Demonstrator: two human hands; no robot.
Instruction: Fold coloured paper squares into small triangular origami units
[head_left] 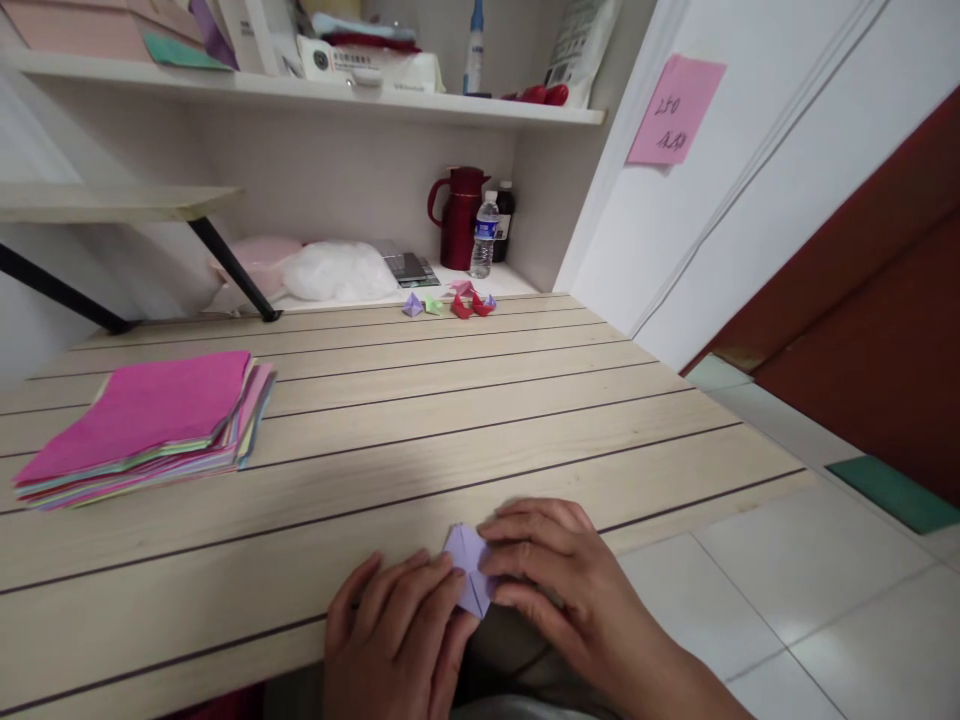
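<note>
A small folded piece of lilac origami paper (470,570) lies at the table's front edge, with crease lines showing on its face. My left hand (401,625) grips its left side, the thumb at the lower edge and the fingers bent over the table. On the right side, the fingertips and thumb of my right hand (551,570) press on the paper. Parts of its left and right edges are hidden under my fingers.
A stack of coloured paper (142,410) sits on the left of the wooden table (390,400). Several small folded paper shapes (461,305) stand at its back edge. Behind them are a red jug (459,220), a water bottle (485,238) and a white plastic bag (337,272).
</note>
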